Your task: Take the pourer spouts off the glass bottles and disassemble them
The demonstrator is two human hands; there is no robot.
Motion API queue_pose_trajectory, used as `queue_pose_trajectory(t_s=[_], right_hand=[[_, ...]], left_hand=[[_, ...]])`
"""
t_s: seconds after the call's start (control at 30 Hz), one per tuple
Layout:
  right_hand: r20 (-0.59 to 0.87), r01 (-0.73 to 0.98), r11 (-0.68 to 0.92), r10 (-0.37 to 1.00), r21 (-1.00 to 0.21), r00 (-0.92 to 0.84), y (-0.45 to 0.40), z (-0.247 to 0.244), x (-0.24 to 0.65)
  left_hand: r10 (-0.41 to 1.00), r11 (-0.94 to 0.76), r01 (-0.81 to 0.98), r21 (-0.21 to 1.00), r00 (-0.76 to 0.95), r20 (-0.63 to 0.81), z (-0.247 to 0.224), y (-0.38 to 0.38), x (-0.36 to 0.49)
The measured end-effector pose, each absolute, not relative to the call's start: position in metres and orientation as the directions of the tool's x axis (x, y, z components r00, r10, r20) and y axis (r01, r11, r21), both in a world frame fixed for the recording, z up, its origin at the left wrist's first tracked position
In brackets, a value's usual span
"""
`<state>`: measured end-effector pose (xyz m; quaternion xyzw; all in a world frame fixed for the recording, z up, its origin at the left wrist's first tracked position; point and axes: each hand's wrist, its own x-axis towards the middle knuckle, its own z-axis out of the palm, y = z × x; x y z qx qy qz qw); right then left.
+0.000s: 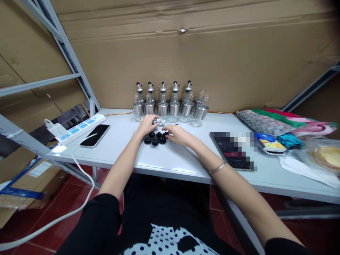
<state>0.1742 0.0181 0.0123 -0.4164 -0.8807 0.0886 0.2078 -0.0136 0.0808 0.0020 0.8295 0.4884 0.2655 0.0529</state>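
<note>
My left hand [148, 124] is closed around a silver pour spout [154, 121], with its fingers partly hiding it. More silver spouts [161, 122] lie just to its right. Over the right edge of a group of black rubber stoppers [155, 141], my right hand [175, 134] bends its fingers and thumb round one stopper [165, 135]. Behind both hands stand glass bottles with steel sleeves [163, 109] in two rows. Several in the back row carry silver spouts with black tips [175, 86]; the front ones have bare glass necks.
On the left lie a white power strip [82, 128] and a phone [95, 136] with a cable running off the table. To the right are a partly blurred tablet-like device [231, 150], colourful packets [271, 142], a patterned cloth [281, 122] and wrapped food [325, 156]. Cardboard [202, 56] backs the table.
</note>
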Motion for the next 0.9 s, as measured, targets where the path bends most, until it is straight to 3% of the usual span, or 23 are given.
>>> queue_pose_trajectory(t_s=[0.17, 0.37, 0.57, 0.77, 0.9], right_hand=[[0.34, 0.608, 0.681, 0.732, -0.409, -0.591, 0.015, 0.011, 0.173], [0.498, 0.562, 0.751, 0.655, -0.348, -0.568, 0.005, 0.02, 0.165], [0.421, 0.502, 0.8, 0.601, -0.329, -0.68, -0.003, 0.025, 0.145], [0.524, 0.545, 0.711, 0.699, -0.444, -0.486, 0.013, 0.025, 0.155], [0.472, 0.564, 0.71, 0.703, -0.422, -0.532, 0.02, 0.018, 0.157]], left_hand=[[0.838, -0.519, 0.778, 0.353, 0.384, 0.387, 0.002, 0.082, -0.014], [0.85, -0.504, 0.777, 0.377, 0.368, 0.378, 0.003, 0.081, -0.014], [0.85, -0.502, 0.779, 0.375, 0.363, 0.383, 0.003, 0.08, -0.014], [0.85, -0.504, 0.776, 0.378, 0.371, 0.373, 0.004, 0.08, -0.014], [0.848, -0.506, 0.778, 0.372, 0.369, 0.381, 0.003, 0.082, -0.014]])
